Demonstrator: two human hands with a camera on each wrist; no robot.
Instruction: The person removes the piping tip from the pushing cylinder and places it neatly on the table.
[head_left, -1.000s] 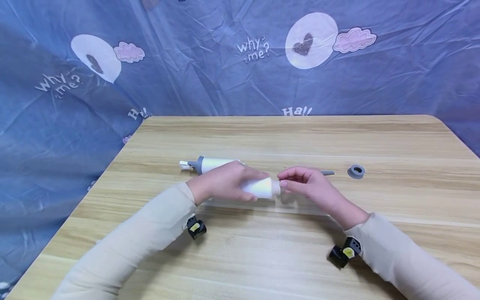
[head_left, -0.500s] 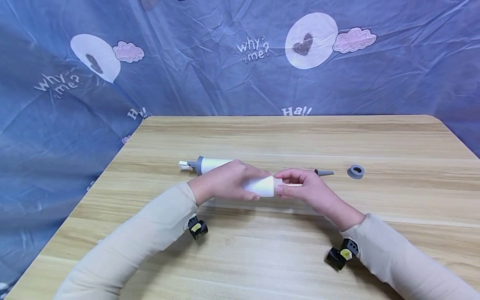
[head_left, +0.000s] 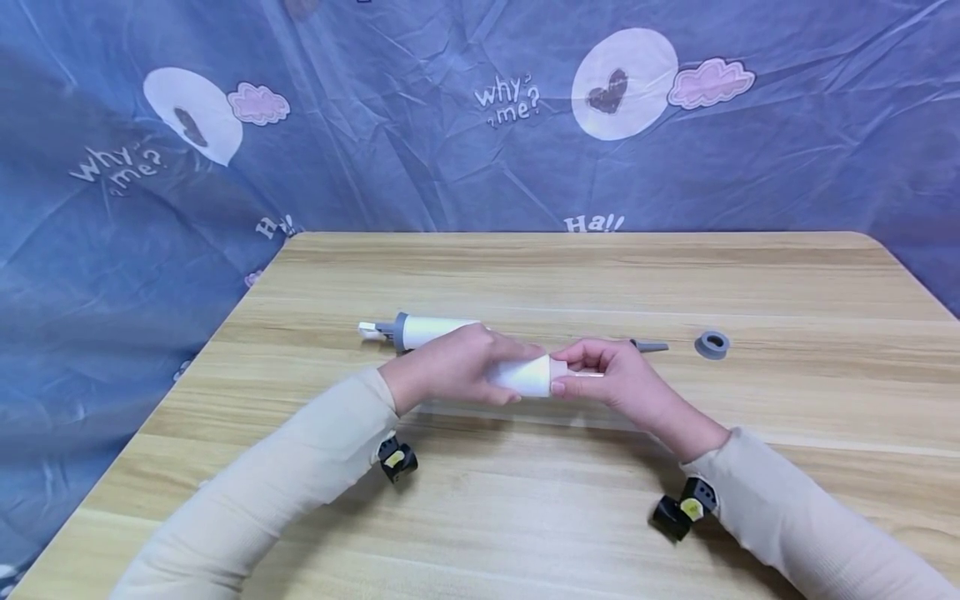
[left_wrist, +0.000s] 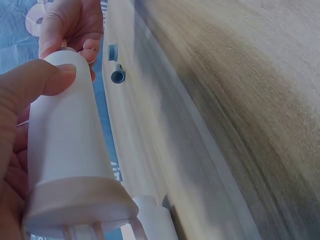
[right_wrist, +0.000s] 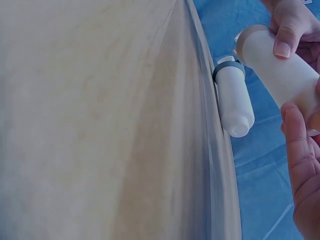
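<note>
Above the wooden tabletop [head_left: 525,517], a white cylindrical plastic-looking tube [head_left: 528,378] is gripped by the left hand [head_left: 467,365], axis roughly along the far edge; its pale neck [head_left: 558,370] is pinched by the right hand [head_left: 628,383].

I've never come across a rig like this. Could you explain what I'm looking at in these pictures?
There is no robot: a person works with bare hands. The head view comes from a camera worn on the head, looking forward and down. The other two come from small black cameras on the wrists, each watching its own hand's work.

The left hand grips a white tube; the right hand pinches the pale tip at its end. On the wooden table lie a second white tube, a grey nozzle and a grey ring. Behind hangs a printed blue cloth.
</note>
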